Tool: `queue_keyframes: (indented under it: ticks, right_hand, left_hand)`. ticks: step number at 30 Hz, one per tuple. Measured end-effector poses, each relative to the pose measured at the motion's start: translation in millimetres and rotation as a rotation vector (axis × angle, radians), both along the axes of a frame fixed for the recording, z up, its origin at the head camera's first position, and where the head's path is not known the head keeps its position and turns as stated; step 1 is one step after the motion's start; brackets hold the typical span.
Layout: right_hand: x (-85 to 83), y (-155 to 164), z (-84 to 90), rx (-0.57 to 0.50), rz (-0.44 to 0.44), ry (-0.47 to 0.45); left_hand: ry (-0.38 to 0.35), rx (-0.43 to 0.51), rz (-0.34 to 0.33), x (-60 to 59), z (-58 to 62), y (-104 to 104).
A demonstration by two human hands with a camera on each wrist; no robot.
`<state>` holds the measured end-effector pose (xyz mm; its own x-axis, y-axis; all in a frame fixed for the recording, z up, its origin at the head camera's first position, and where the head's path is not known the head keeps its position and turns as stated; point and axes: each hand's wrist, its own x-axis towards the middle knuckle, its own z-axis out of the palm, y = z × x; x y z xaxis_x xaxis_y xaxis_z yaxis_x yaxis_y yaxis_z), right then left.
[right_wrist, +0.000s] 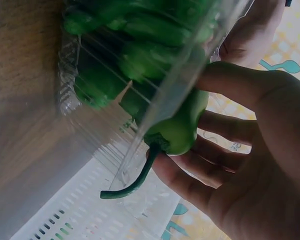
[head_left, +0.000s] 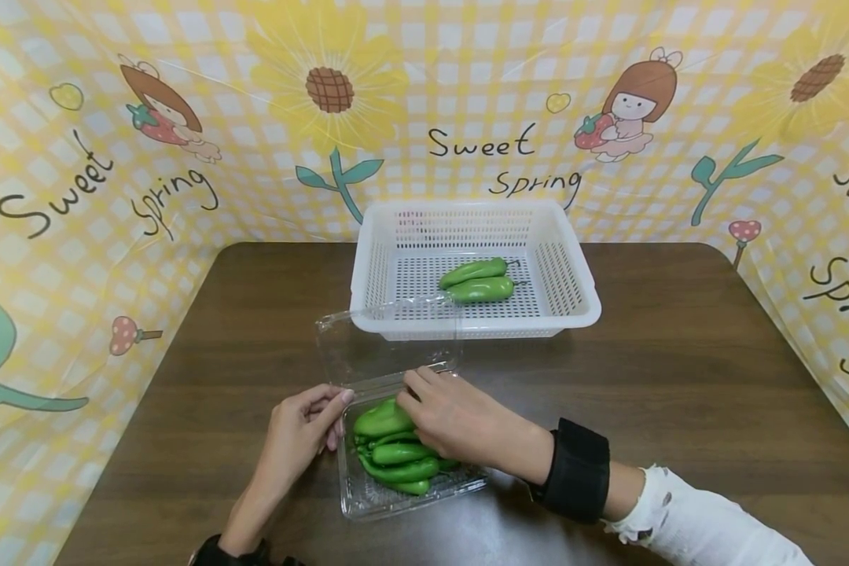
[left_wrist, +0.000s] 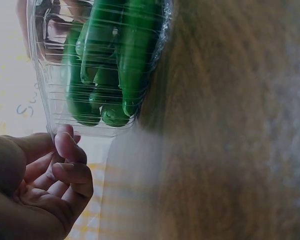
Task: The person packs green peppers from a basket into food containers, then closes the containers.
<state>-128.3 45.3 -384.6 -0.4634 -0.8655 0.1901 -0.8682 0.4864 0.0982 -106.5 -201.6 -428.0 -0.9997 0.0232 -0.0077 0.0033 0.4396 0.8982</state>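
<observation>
A clear plastic clamshell box [head_left: 368,503] sits on the table with its lid [head_left: 389,350] raised toward the back. Several green peppers [head_left: 399,453] lie inside, side by side. At the box's left back corner, my left hand [head_left: 300,428] pinches the rim between thumb and fingers, as the left wrist view shows too. My right hand [head_left: 460,417] reaches over the box's right side. In the right wrist view its fingers curl round a green pepper [right_wrist: 182,127], whose stem [right_wrist: 135,185] pokes out past the rim. From above, that hand hides part of the peppers.
Behind the box stands a white perforated basket [head_left: 580,314] with two green peppers [head_left: 481,289] in it. The raised lid overlaps the basket's front left corner in the head view. A yellow checked cloth [head_left: 467,102] encloses the brown table [head_left: 679,377] at the back and sides.
</observation>
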Motion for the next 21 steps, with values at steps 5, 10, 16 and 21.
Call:
queue_keyframes:
  ticks: [5, 10, 16, 21]
  right_hand:
    - [1.1, -0.1, -0.1, 0.007, 0.000, -0.007]
    - [1.9, 1.8, 0.2, -0.010, -0.010, -0.048]
    - [2.4, 2.9, 1.4, -0.038, -0.020, -0.095]
    - [3.1, 1.1, -1.7, -0.048, -0.018, -0.083]
  left_hand:
    - [-0.011, 0.009, 0.006, 0.5, 0.0, -0.3]
    - [-0.010, 0.004, -0.001, 0.6, 0.2, 0.0]
    - [-0.008, 0.000, -0.003, -0.2, -0.2, -0.1]
    - [-0.005, 0.003, -0.002, -0.5, -1.0, -0.4]
